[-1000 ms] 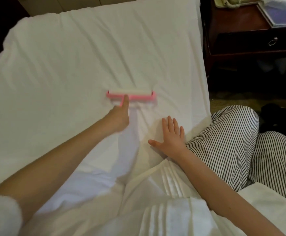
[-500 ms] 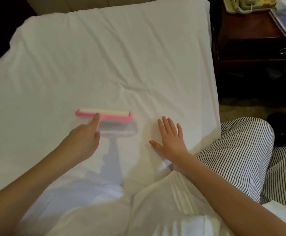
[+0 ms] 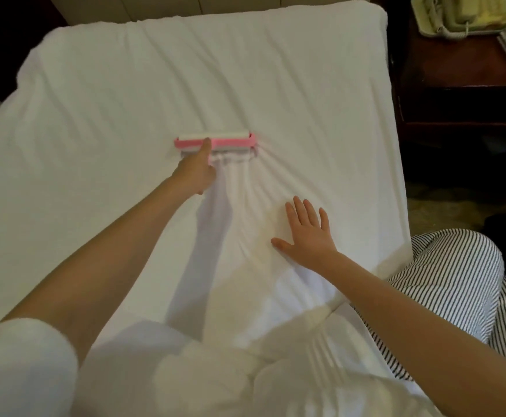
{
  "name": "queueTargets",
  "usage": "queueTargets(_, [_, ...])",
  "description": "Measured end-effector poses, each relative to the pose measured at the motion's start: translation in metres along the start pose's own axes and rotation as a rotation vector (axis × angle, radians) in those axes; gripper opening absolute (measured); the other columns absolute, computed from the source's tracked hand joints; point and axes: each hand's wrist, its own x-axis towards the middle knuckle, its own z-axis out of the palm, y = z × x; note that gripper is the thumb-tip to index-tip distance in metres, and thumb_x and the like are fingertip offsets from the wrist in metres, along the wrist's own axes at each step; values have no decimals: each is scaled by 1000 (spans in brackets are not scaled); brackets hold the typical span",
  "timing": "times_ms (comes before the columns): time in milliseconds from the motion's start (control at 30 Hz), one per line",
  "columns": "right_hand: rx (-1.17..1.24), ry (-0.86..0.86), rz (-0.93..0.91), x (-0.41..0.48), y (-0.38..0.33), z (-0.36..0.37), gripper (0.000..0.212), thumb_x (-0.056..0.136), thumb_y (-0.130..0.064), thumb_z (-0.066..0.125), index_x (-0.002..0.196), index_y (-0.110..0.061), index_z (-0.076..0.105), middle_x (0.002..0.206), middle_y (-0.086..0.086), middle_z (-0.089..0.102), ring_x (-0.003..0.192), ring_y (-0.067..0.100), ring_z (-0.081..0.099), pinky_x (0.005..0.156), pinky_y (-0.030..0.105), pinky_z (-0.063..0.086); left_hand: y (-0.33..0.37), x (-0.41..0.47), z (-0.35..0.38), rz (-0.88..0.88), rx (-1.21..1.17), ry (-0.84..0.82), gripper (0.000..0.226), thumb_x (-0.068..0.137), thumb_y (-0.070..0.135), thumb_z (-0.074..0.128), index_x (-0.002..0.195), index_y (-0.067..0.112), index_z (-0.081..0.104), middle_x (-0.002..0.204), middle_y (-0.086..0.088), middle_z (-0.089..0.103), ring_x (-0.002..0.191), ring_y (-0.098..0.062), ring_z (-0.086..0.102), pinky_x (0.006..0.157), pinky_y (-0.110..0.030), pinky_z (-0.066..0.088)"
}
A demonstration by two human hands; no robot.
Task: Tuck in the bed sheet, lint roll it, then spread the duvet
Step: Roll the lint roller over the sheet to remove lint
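Bed sheet (image 3: 125,115) is on the mattress and covers the whole top. It lies flat toward the head end. Mid-bed it is bunched into ridges that fan from the lint roller (image 3: 215,141) back toward the near right edge.

- Lint roller: pink frame, white roll, sitting on the sheet about mid-bed, roll axis across the bed.
- Left hand (image 3: 196,173): fingers curled round the handle, which it mostly hides. Index finger is stretched forward onto the pink frame.
- Right hand (image 3: 306,233): flat, fingers spread, palm down on the sheet near the right edge, well apart from the roller. Looks like an anchor.
- Duvet: can't identify it for sure. The white pleated fabric at the bottom edge could be duvet or clothing.

Step, my read: lint-rolling; duvet not yet spread.

Risks:
- The sticky roll grabs the cloth instead of rolling. More slack then piles up at the roller, and it rides over the folds and misses lint in the valleys.
- Drag toward the roller could pull the sheet out from under the right-side tuck, near the striped trouser knee (image 3: 441,281).
- If the anchor palm slips, the ridges get worse.
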Motion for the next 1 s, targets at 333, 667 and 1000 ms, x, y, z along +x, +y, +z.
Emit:
queueTargets(333, [41, -12, 42, 29, -19, 2, 84, 94, -60, 29, 149, -13, -13, 156, 4, -20, 144, 23, -19, 115, 43, -12, -36, -110, 0, -20, 196, -255, 65, 98, 19, 35, 151, 29, -1, 127, -19, 52, 48, -12, 52, 49, -25, 44])
queueTargets(667, [31, -2, -17, 12, 11, 9, 75, 96, -56, 25, 149, -19, -12, 156, -2, -20, 144, 14, -18, 115, 35, -12, 11, 46, 2, 73, -38, -12, 67, 98, 15, 35, 151, 27, -3, 123, -26, 51, 78, -31, 54, 58, -34, 46])
queueTargets(1000, [-1, 79, -4, 35, 0, 8, 70, 98, -54, 18, 149, -17, -11, 157, 0, -16, 144, 15, -16, 114, 34, -15, -37, -125, 1, -6, 247, -329, 67, 98, 18, 35, 150, 30, -6, 93, -8, 53, 54, -10, 47, 46, -24, 35])
